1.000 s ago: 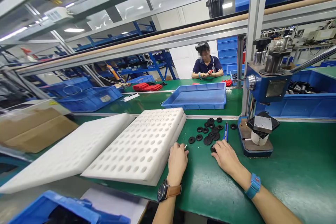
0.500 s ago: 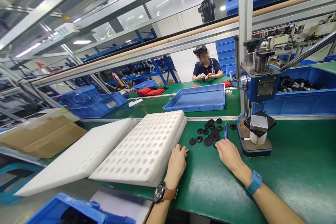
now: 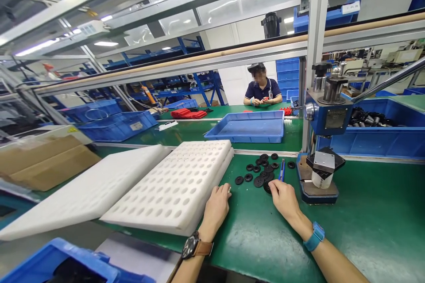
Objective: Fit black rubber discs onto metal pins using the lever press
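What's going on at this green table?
Someone's right hand has its fingers at a black disc beside a loose group of other black discs. The left hand seems to pinch a small pale piece, next to a white slab full of round holes. Across the way, another person is handling something too small to make out.

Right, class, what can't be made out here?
Head view, black disc: partly covered by the right hand.
Head view, left hand, palm side: hidden by its back.
Head view, pale piece at its fingertips: too small to identify.
Head view, lower-left blue bin: cut off by the bottom edge.
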A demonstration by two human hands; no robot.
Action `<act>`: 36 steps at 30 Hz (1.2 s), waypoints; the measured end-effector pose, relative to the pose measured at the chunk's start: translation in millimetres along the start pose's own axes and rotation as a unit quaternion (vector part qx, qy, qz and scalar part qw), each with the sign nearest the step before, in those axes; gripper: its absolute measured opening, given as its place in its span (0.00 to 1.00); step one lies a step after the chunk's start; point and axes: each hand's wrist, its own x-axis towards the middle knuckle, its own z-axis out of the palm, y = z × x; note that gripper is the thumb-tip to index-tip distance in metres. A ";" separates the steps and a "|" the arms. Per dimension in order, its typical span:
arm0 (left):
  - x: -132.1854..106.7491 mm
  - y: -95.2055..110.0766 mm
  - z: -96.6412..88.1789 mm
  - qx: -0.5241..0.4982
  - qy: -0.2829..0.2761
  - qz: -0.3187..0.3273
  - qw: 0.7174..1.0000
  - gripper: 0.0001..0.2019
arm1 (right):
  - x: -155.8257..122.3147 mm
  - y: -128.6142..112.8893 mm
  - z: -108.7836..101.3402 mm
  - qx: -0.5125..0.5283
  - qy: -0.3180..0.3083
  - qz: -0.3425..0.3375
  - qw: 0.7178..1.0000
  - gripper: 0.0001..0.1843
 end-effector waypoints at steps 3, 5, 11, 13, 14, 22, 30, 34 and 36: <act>3.8 -0.3 2.4 -0.006 0.006 -0.025 1.000 0.08 | -0.3 -1.1 -0.9 0.017 0.006 0.016 1.000 0.20; 4.8 1.8 3.9 -0.015 0.005 -0.030 0.999 0.08 | -0.1 -1.6 -1.4 0.030 0.012 0.026 0.999 0.20; 6.2 47.5 4.5 -0.168 0.029 0.023 0.985 0.07 | 2.2 -2.9 -1.0 0.100 0.033 0.058 0.993 0.22; 12.2 72.7 4.1 -0.287 0.027 0.075 0.955 0.06 | 3.4 -3.7 -2.1 0.131 0.040 0.067 0.988 0.23; 16.7 84.4 4.1 -0.326 0.022 0.093 0.941 0.06 | 4.2 -4.2 -3.2 0.146 0.046 0.071 0.986 0.24; 54.3 123.0 7.7 -0.460 0.003 0.143 0.876 0.04 | 10.2 -2.3 -14.5 0.198 0.120 0.076 0.970 0.23; 48.8 116.2 30.0 -0.521 -0.008 0.102 0.847 0.02 | 6.4 -0.9 -12.9 0.186 0.135 0.058 0.972 0.20; 45.0 112.1 35.8 -0.513 -0.002 0.095 0.853 0.03 | 4.3 -2.6 -14.5 0.108 0.138 0.000 0.985 0.18; 44.1 112.3 34.2 -0.503 0.001 0.096 0.859 0.04 | 4.0 -2.7 -15.9 0.082 0.152 -0.010 0.985 0.18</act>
